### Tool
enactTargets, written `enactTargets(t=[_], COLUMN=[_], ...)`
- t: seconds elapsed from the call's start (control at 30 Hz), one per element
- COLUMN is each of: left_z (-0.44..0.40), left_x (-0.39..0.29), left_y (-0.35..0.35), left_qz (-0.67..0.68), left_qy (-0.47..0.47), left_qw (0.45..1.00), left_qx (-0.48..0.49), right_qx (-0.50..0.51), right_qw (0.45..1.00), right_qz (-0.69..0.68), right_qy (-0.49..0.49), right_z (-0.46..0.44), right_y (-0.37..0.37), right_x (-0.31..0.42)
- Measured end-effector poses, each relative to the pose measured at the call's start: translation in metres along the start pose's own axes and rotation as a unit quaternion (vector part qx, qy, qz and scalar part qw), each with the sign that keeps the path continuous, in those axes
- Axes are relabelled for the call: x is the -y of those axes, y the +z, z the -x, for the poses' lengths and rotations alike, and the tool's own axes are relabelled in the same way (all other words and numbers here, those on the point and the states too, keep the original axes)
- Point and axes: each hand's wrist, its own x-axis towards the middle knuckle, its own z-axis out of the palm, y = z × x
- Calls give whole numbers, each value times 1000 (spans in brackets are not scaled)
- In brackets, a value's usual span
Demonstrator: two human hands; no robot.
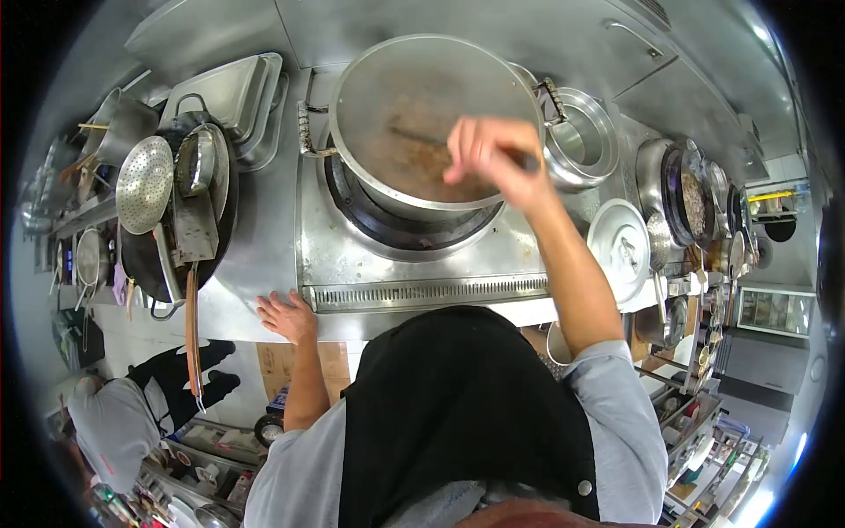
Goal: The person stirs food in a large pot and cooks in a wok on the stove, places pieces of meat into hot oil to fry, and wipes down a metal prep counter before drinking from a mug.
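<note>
One big pot [440,57] with two side handles [305,132] — one right hand [495,154] over it, one left hand [289,318] to its near left, one round lid [613,251] to its right.

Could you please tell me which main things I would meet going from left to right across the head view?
Large perforated ladle → left hand → large steaming pot → round metal lid → dark wok.
</note>
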Motion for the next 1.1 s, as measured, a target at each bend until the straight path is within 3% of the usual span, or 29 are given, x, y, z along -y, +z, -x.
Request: enactTargets(t=[0.07,0.13,0.23,0.27,0.33,0.37,0.43,0.5,0.57,0.67,0.8,0.9,1.03,1.1], left_z=[5,4,3,2,3,3,1,5,5,4,4,3,4,5], left_x=[4,2,2,3,2,1,1,4,4,-1,-2,0,-3,-1], left_y=[1,0,1,1,-1,-2,-1,1,4,-3,-5,5,0,1], left_qz=[-2,14,13,12,10,6,9,9,18,7,8,-7,4,-2], left_qy=[-2,8,5,6,6,7,10,10,22,6,2,4,15,2], left_qw=[1000,1000,1000,1000,1000,1000,1000,1000,999,1000,1000,1000,1000,1000], left_qx=[5,-17,-14,-14,-14,-11,-16,-12,-47,-7,6,-17,-24,0], right_qx=[94,125,-8,-7,-178,-179,-181,-190,-82,-40,-73,-81,-136,-144], right_qw=[992,982,996,996,982,982,981,980,995,993,987,984,974,969], right_qz=[61,95,-9,-9,-25,-26,5,26,22,40,143,114,-35,-24], right_qy=[-64,-109,-85,-88,-50,-53,65,43,-44,-102,2,-106,-175,-201], right_z=[8,6,-1,-7,-9,-2,11,31,57,74,78,98,152,188], right_y=[8,-7,-29,-32,-37,-38,-42,-37,-49,-31,-25,-39,-68,-80], right_x=[35,65,74,59,10,1,-10,30,72,124,81,107,158,193])
